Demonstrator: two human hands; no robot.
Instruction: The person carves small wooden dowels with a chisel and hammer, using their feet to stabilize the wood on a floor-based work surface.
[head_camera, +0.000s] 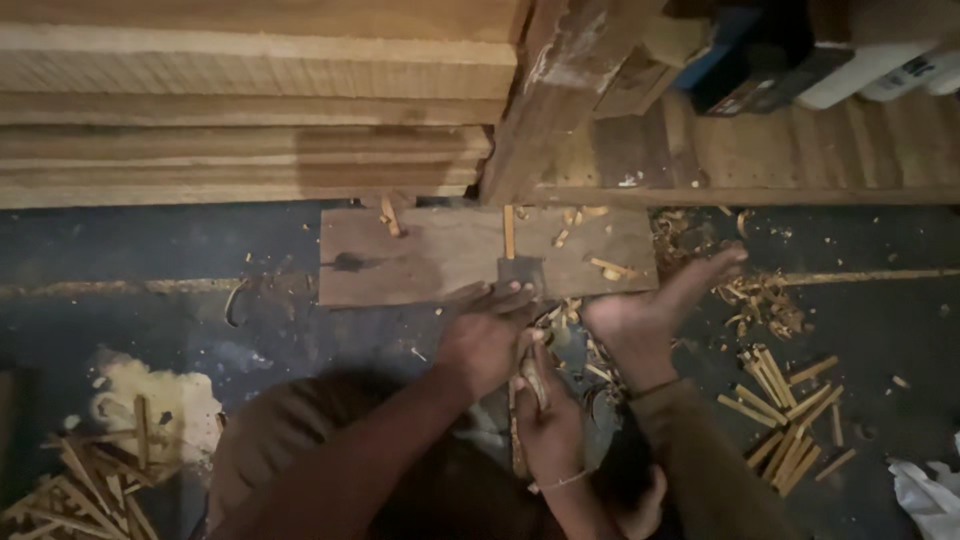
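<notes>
hands (510, 365) clenched on chisel (521, 272), long axis upright, blade toward board (420, 255)

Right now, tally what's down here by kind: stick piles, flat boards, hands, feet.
Stick piles: 2
Flat board: 1
Hands: 2, left hand and right hand
Bare foot: 1
Total: 6

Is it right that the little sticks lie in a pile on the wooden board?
Not quite. The head view shows the sticks piled on the dark floor, right of the person's foot. The board holds only a few chips.
</notes>
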